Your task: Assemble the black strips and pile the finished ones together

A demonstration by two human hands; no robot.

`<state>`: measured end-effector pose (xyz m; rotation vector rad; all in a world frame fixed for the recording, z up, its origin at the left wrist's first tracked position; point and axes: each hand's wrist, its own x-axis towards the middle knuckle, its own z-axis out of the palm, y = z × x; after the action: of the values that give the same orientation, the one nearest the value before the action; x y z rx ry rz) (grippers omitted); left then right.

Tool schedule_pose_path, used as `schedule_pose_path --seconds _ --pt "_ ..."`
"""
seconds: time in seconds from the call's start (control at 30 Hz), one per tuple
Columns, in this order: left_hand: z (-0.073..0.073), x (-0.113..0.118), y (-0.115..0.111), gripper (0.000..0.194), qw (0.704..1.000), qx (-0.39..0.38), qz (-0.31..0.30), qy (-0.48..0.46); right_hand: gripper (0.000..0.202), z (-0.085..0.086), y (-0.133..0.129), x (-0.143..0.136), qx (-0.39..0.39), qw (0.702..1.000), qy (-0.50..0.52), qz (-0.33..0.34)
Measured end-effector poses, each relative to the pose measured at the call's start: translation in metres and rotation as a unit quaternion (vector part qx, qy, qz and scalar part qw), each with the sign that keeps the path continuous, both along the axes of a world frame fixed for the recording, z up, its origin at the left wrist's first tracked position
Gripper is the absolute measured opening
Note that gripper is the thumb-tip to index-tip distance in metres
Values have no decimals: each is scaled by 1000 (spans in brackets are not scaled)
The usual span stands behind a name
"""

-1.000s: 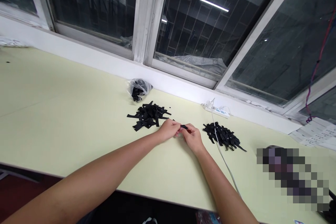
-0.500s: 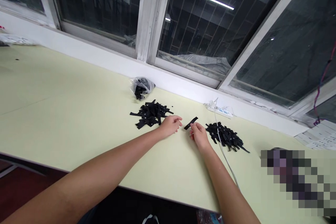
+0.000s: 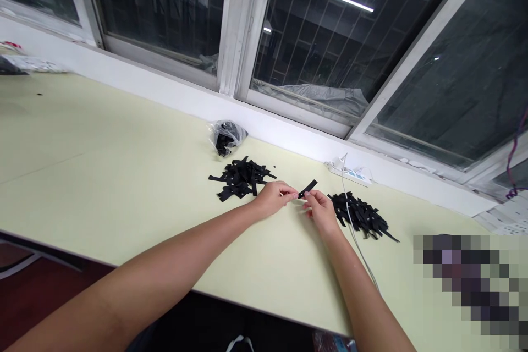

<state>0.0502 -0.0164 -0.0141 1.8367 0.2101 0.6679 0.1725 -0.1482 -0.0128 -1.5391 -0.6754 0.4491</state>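
My right hand (image 3: 322, 210) pinches a short black fabric strip (image 3: 309, 187) between thumb and fingers, above the pale table. At the strip's lower left end, the fingertips of my left hand (image 3: 274, 198) are closed on it. A loose pile of black strips (image 3: 242, 176) lies just beyond and left of my left hand. Another heap of black strips (image 3: 361, 214) is right of my right hand, with small light spots on some pieces. What the spots are is too small to tell.
A clear plastic bag (image 3: 228, 137) with black pieces stands by the wall. A white cable (image 3: 350, 214) runs from a power strip (image 3: 355, 173) across the right heap towards the table's front (image 3: 264, 305). A blurred dark object (image 3: 466, 275) lies at the right. Windows line the back.
My left hand has moved right and its fingertips have closed on the strip's near end. The right hand still holds the strip. The view has shifted slightly.
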Motion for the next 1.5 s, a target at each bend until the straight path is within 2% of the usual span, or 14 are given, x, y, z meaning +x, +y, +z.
schedule_pose_path --seconds 0.17,0.37,0.47,0.73,1.07,1.17,1.37,1.43,1.5 --pt "5 0 -3 17 999 -33 23 1 44 0 0 -2 2 1000 -17 17" --pt "10 -4 -3 10 998 56 30 -15 40 -3 1 -2 0 998 -32 53" --pt "9 -3 -3 10 997 69 38 -21 38 -3 1 -3 2 997 -23 69" --pt "7 -2 -6 6 999 -13 24 -29 37 1 -1 -9 3 996 -8 85" --pt "3 7 -5 17 983 -163 5 -84 39 3 0 -12 7 996 1 86" --pt "3 7 -5 18 979 -185 8 -89 36 2 0 -12 10 996 -1 86" --pt "1 8 -3 17 982 -147 7 -116 35 -3 -1 -5 -6 997 -31 65" --pt "0 8 -1 15 987 -99 24 -122 35 -5 -3 2 -36 993 -105 29" --pt "0 6 2 14 991 -36 49 -115 35 -8 -5 10 -84 973 -215 -18"
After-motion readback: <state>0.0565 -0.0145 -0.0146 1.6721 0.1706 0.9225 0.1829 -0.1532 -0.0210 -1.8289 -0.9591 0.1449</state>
